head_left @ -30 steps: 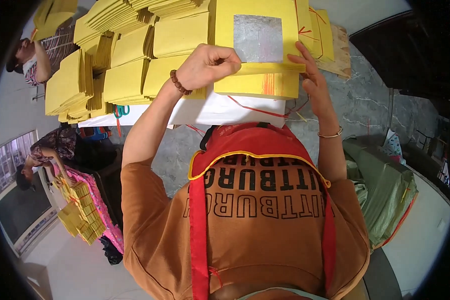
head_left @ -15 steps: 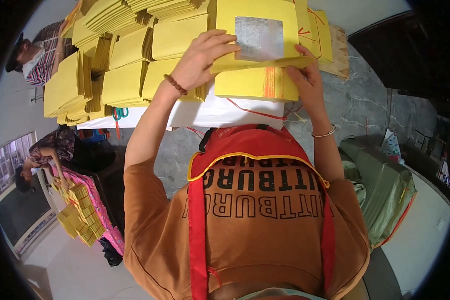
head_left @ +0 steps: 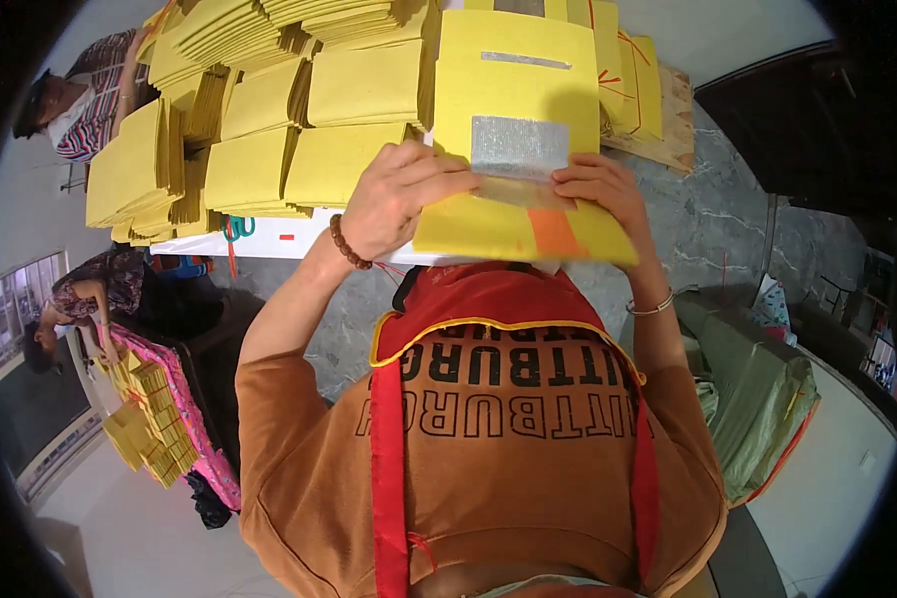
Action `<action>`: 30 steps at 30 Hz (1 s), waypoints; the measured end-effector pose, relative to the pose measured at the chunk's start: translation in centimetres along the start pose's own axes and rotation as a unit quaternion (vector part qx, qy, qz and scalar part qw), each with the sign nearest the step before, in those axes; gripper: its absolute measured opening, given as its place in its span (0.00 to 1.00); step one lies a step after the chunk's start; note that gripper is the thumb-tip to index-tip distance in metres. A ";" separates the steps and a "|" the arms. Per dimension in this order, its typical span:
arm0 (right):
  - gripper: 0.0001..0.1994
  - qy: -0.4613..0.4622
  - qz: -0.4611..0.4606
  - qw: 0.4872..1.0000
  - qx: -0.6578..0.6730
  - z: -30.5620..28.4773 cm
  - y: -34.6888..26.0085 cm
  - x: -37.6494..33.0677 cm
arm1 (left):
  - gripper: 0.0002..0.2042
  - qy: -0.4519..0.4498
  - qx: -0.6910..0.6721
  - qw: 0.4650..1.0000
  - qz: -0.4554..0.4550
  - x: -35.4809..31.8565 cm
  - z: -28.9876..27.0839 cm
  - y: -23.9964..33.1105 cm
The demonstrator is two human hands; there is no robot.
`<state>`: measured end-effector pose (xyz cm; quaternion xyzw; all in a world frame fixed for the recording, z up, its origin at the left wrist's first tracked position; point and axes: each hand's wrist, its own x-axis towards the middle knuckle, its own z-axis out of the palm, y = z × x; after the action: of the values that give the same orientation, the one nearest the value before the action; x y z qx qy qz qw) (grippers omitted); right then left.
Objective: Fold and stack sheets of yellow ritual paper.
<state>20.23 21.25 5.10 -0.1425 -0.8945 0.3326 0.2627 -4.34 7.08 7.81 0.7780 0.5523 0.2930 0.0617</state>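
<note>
Yellow paper, presumably light and flexible, may crease; grasp near the side edges. Left hand and right hand, fingers bent, hold opposite sides.

Two hands, one beaded bracelet, one bangle, two co-workers, many yellow stacks (too overlapped to count)

The yellow sheet is blurred (orange patch too); rear stacks are cut off above.
</note>
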 end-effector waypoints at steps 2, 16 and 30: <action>0.09 -0.002 0.018 1.000 0.017 0.1 0.2 0.2 | 0.14 0.008 -0.032 0.999 -0.039 0.0 0.0 0.1; 0.19 0.169 0.277 0.912 0.253 1.7 -0.7 2.4 | 0.29 0.104 -0.307 0.868 -0.377 2.2 2.3 -1.7; 0.17 0.183 0.324 0.920 0.123 2.1 0.2 2.7 | 0.33 0.072 -0.354 0.835 -0.416 3.6 0.5 -1.2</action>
<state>16.81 21.46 4.61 -0.4502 -0.6875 0.4747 0.3152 -4.32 10.84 8.28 0.3769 0.6855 0.4700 0.4088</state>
